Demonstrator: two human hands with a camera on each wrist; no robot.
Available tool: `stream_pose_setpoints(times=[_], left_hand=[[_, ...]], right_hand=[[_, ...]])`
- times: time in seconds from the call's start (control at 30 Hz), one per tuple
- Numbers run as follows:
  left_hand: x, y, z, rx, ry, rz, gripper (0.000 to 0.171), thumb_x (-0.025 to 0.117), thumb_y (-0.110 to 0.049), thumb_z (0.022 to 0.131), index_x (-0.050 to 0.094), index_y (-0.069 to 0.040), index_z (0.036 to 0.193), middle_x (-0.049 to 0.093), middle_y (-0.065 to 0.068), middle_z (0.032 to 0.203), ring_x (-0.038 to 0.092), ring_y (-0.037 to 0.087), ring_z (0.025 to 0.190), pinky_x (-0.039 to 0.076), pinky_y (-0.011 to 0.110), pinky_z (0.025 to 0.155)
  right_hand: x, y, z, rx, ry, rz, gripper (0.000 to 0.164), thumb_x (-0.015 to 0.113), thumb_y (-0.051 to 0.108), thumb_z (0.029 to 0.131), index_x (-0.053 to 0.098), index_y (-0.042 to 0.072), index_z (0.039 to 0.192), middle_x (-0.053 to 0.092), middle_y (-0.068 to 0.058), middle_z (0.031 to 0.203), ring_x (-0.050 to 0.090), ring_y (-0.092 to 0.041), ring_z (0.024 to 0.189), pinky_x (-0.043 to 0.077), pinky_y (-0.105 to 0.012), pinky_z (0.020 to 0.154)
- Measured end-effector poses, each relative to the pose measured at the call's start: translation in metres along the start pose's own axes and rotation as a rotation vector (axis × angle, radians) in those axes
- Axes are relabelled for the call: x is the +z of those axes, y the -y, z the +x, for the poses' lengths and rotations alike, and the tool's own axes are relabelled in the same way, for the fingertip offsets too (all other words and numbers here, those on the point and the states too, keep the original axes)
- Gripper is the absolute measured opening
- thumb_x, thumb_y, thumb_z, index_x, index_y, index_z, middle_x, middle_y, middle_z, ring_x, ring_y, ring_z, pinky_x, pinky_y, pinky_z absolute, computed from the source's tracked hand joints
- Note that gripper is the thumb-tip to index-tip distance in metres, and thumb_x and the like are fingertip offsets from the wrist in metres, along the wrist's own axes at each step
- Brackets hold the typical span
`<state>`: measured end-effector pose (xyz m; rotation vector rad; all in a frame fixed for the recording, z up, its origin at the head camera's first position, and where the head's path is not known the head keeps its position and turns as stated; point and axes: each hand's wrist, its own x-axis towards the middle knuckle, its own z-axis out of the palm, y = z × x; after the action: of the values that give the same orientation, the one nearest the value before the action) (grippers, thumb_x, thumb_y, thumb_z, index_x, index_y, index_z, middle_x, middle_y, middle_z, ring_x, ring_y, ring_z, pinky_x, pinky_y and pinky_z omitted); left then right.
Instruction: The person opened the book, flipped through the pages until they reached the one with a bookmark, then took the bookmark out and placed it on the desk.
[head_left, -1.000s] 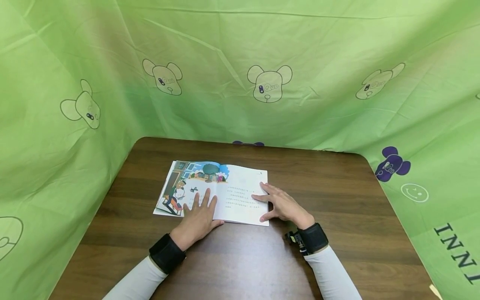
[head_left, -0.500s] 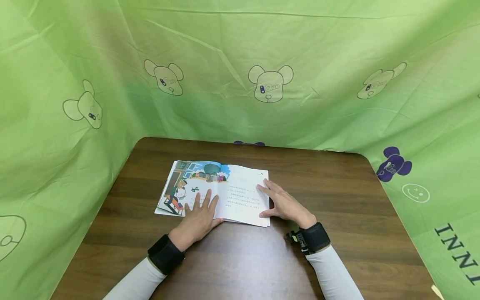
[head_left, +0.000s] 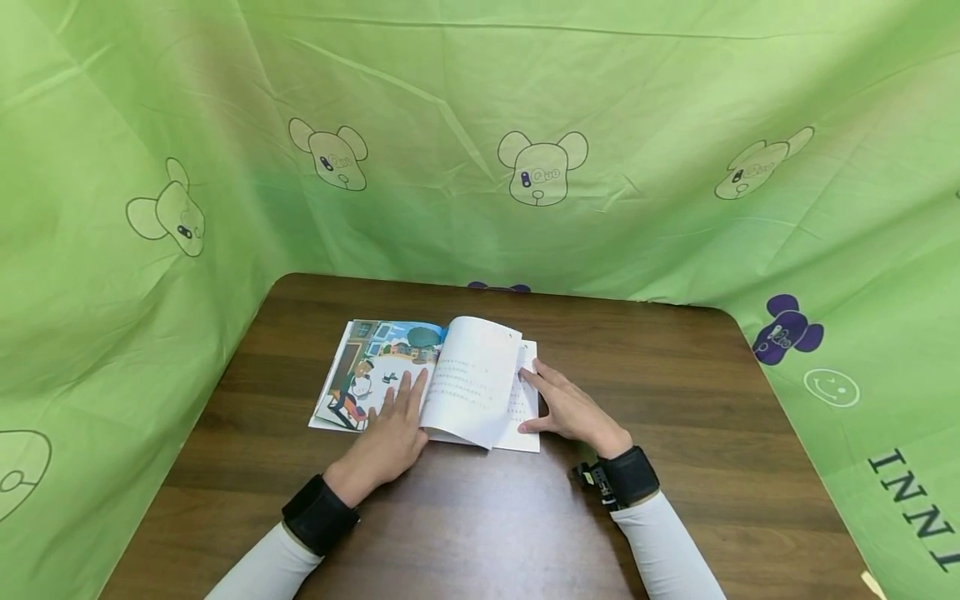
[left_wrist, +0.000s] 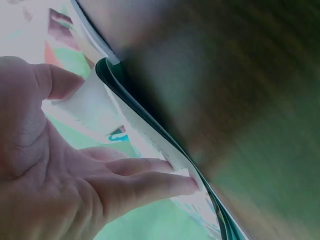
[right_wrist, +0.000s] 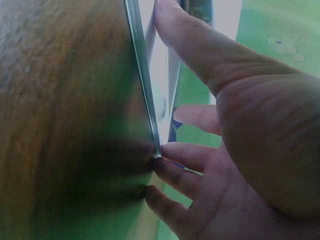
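Note:
An open picture book (head_left: 352, 371) lies on the table, its left page coloured with a painted scene. One right-hand page (head_left: 472, 383) stands raised and bowed toward the spine, with another text page visible below it. My left hand (head_left: 386, 433) rests on the left page with fingers extended; its thumb is at the base of the raised page. In the left wrist view the thumb (left_wrist: 62, 82) touches a curling page (left_wrist: 92, 110). At the book's right edge, my right hand (head_left: 573, 417) has its thumb (right_wrist: 185, 40) on the page and fingertips by the edge and tabletop.
The dark wooden table (head_left: 675, 400) has rounded far corners. Green cloth (head_left: 420, 208) printed with bear heads hangs behind it and along both sides. A black band (head_left: 630, 477) with a small camera is on the right wrist, and another band (head_left: 321, 515) circles the left.
The right-hand page has risen and bent leftward, baring the page below. My left hand has shifted slightly left, its thumb moving in toward the spine. My right hand stays at the book's right edge.

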<state>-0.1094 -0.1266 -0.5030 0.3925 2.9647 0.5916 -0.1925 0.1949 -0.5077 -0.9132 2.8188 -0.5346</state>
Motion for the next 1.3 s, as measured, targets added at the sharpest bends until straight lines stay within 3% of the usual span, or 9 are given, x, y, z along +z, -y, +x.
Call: stream_pose_setpoints(times=[0.17,0.33,0.47,0.67,0.9,1.13,1.3], left_hand=[[-0.002,0.005,0.0,0.012,-0.093,-0.057,0.088,0.056,-0.018,0.094,-0.003,-0.009,0.159,0.014,0.031,0.16,0.03,0.055,0.136,0.036,0.067,0.101],[-0.003,0.013,-0.001,0.064,-0.22,-0.062,0.093,0.064,-0.005,0.087,0.004,-0.003,0.158,0.019,0.034,0.157,0.032,0.051,0.137,0.033,0.056,0.108],[-0.003,0.018,-0.002,0.093,-0.295,-0.043,0.098,0.065,0.004,0.08,0.006,-0.006,0.159,0.013,0.033,0.159,0.024,0.051,0.14,0.032,0.059,0.107],[-0.004,0.023,-0.001,0.081,-0.366,0.099,0.114,0.071,0.003,0.07,0.004,-0.015,0.16,0.003,0.025,0.164,0.013,0.047,0.146,0.031,0.071,0.1],[-0.009,0.027,0.003,0.124,-0.401,0.282,0.121,0.08,-0.001,0.06,0.013,-0.012,0.16,-0.001,0.02,0.165,0.0,0.037,0.15,0.003,0.061,0.116],[-0.014,0.027,0.004,0.163,-0.419,0.379,0.112,0.081,-0.005,0.066,0.019,-0.012,0.159,0.002,0.018,0.166,0.0,0.035,0.151,-0.001,0.058,0.117],[-0.014,0.028,0.004,0.185,-0.325,0.434,0.096,0.07,-0.004,0.075,0.025,-0.022,0.159,0.007,0.014,0.166,0.005,0.035,0.151,-0.001,0.059,0.117]], right_hand=[[0.0,0.001,0.0,-0.006,-0.004,-0.009,0.093,0.076,0.052,0.074,0.045,0.003,0.147,0.028,-0.027,0.157,0.031,-0.039,0.142,0.036,-0.052,0.108],[0.0,0.001,0.0,0.01,-0.002,-0.01,0.092,0.078,0.05,0.074,0.046,0.003,0.147,0.029,-0.027,0.157,0.032,-0.039,0.142,0.036,-0.052,0.108],[0.0,0.002,0.0,0.024,0.009,-0.014,0.092,0.077,0.05,0.074,0.046,0.003,0.147,0.028,-0.027,0.157,0.031,-0.039,0.142,0.035,-0.052,0.109],[0.001,0.002,0.0,0.032,0.012,-0.016,0.092,0.078,0.05,0.074,0.046,0.003,0.147,0.028,-0.027,0.157,0.03,-0.039,0.143,0.035,-0.053,0.109],[0.001,0.003,0.0,0.028,0.012,-0.016,0.092,0.077,0.05,0.074,0.046,0.003,0.147,0.028,-0.027,0.157,0.031,-0.039,0.142,0.035,-0.053,0.109],[0.001,0.003,0.001,0.018,0.004,-0.006,0.092,0.077,0.05,0.074,0.046,0.003,0.147,0.028,-0.027,0.157,0.031,-0.039,0.142,0.036,-0.052,0.108],[0.002,0.002,0.001,0.017,0.003,-0.01,0.092,0.077,0.051,0.074,0.046,0.004,0.147,0.027,-0.027,0.157,0.031,-0.039,0.142,0.036,-0.051,0.108]])
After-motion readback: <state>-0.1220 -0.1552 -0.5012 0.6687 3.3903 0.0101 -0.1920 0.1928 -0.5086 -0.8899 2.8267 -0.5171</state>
